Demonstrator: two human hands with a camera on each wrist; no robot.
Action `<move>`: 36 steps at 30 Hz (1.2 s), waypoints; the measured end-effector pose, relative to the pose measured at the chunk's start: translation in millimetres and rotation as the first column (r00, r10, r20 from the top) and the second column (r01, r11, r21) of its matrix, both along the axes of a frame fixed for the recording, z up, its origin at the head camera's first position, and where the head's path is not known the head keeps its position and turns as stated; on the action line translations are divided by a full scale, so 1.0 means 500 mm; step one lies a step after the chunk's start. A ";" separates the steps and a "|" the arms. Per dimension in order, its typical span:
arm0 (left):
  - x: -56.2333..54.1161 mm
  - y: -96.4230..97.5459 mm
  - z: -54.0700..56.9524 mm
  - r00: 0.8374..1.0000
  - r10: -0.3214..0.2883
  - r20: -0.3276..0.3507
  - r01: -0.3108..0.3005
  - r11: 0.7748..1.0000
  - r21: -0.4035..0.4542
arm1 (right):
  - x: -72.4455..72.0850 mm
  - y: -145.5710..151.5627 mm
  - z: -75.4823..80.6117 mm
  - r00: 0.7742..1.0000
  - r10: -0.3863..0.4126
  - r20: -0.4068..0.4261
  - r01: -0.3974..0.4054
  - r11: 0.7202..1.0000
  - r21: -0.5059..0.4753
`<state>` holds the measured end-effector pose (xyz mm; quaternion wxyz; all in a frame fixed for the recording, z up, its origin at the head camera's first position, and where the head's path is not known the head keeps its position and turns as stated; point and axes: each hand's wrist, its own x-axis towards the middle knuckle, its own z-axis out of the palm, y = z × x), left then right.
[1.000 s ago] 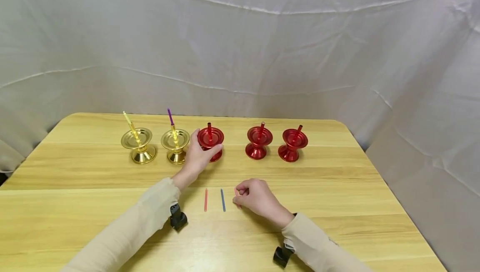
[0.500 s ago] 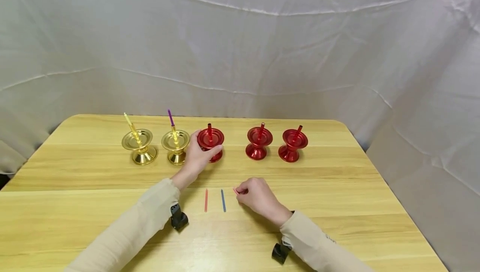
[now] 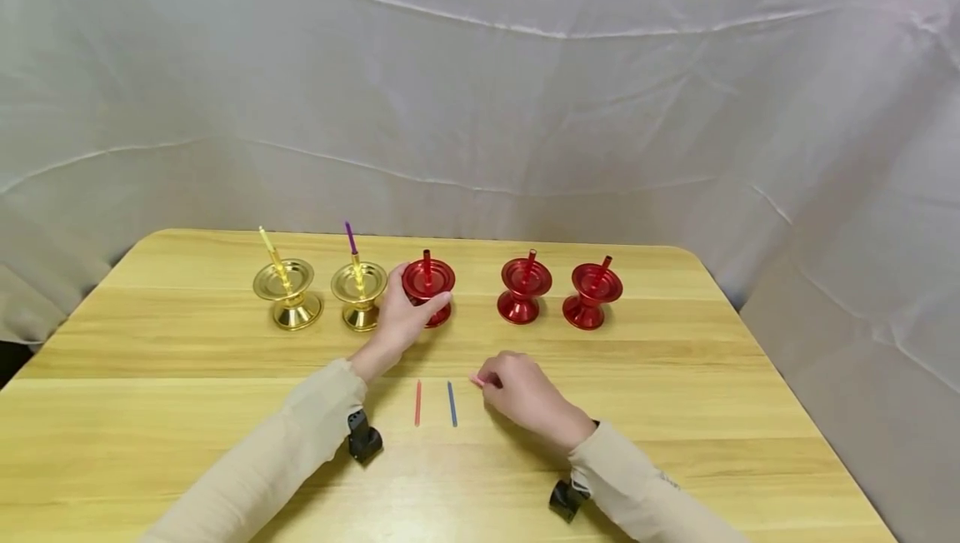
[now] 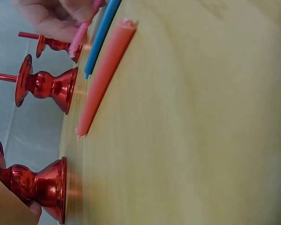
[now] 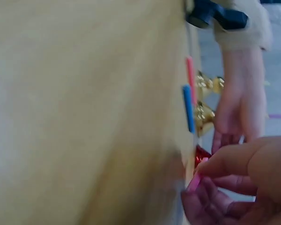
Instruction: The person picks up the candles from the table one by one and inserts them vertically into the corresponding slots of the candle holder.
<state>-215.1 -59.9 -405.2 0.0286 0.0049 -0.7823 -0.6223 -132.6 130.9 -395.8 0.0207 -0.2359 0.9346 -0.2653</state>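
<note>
My left hand (image 3: pixel 399 316) grips a red metal candle holder (image 3: pixel 438 276) around its stem, its base standing on the table. In the left wrist view, thumb and fingers wrap that holder's waist (image 4: pixel 19 180). My right hand (image 3: pixel 521 393) pinches a thin pink candle (image 3: pixel 476 380) between thumb and fingertips; the candle slants, and most of it is hidden by the fingers in the head view. The right wrist view shows the pinched candle (image 5: pixel 195 182) close up. A blue candle (image 3: pixel 452 404) and a coral-red candle (image 3: pixel 417 403) lie side by side left of the right hand.
Two more red candle holders (image 3: pixel 527 278) (image 3: pixel 597 285) stand to the right at the back. On the left, one gold candle holder (image 3: pixel 297 310) bears a pale yellow candle (image 3: pixel 267 238), another gold holder (image 3: pixel 362 315) a purple candle (image 3: pixel 351 237). Behind the wooden table (image 3: pixel 675 360) hangs a grey cloth.
My right hand has picked up the pink candle from the table, and it now tilts in the fingers. The left hand keeps its grip; the whole head view has shifted slightly.
</note>
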 end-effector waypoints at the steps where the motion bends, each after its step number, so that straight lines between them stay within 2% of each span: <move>1: -0.001 0.001 -0.001 1.000 -0.002 0.000 0.002 1.000 0.000 | -0.004 0.004 0.001 1.000 0.002 0.016 -0.002 1.000 -0.023; 5: -0.001 0.001 -0.002 1.000 -0.003 0.003 0.003 1.000 0.012 | -0.022 0.018 0.011 0.994 0.002 0.113 0.014 0.990 -0.142; 9: 0.000 -0.001 -0.002 1.000 -0.004 -0.001 0.004 1.000 0.028 | -0.038 0.027 0.018 0.984 -0.039 0.173 0.082 0.965 -0.248; 17: 0.000 -0.001 -0.004 1.000 -0.001 -0.002 0.001 1.000 0.025 | -0.060 0.030 0.015 0.978 -0.107 0.179 0.170 0.908 -0.383; 23: -0.001 -0.002 -0.005 1.000 0.003 0.004 -0.003 1.000 0.020 | -0.077 0.024 0.020 0.981 -0.121 0.151 0.178 0.868 -0.464; 29: -0.002 -0.004 -0.004 1.000 0.003 0.002 -0.003 1.000 0.017 | -0.103 0.011 0.034 0.986 -0.116 0.118 0.163 0.804 -0.572; 31: -0.003 -0.003 -0.005 1.000 -0.001 -0.003 0.001 1.000 0.015 | -0.111 0.003 0.044 0.987 -0.117 0.111 0.160 0.799 -0.580; 36: -0.003 -0.002 -0.007 1.000 -0.007 -0.020 0.007 1.000 0.021 | -0.133 -0.016 0.072 0.994 -0.095 0.061 0.112 0.809 -0.577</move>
